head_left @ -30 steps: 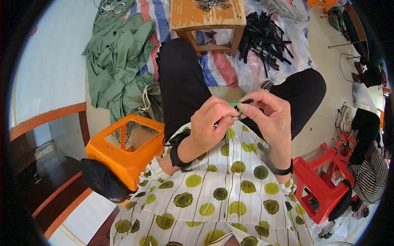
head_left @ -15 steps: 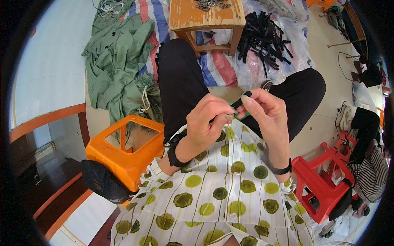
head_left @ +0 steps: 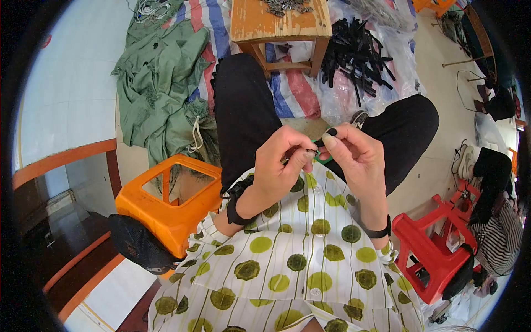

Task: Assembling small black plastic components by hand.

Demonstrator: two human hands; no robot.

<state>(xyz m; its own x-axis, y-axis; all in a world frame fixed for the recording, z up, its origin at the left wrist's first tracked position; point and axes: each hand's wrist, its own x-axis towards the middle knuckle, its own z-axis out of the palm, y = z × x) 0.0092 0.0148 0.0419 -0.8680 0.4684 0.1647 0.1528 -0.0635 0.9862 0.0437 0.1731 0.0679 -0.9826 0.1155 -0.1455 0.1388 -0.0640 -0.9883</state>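
Above my lap, both hands meet around a short black strap (head_left: 330, 133). My left hand (head_left: 279, 157) is closed in a pinch, thumb against curled fingers, on the strap's near end; a small dark piece at the fingertips is too small to name. My right hand (head_left: 359, 160) grips the strap's other end between thumb and forefinger, and a dark tip shows above the thumb. Just beneath the fingertips a bit of something green (head_left: 324, 158) shows, mostly hidden by the hands.
Ahead stands a worn wooden stool (head_left: 279, 25) with small metal fittings (head_left: 287, 6) on top. Right of it lies a pile of black straps (head_left: 357, 58) on plastic. Green fabric (head_left: 160, 88) spreads at left. An orange stool (head_left: 166, 205) and a red stool (head_left: 437, 243) flank me.
The strap's end, which stuck out above my right thumb, now shows less and sits slightly lower. My left fingers have curled in tighter at the near end.
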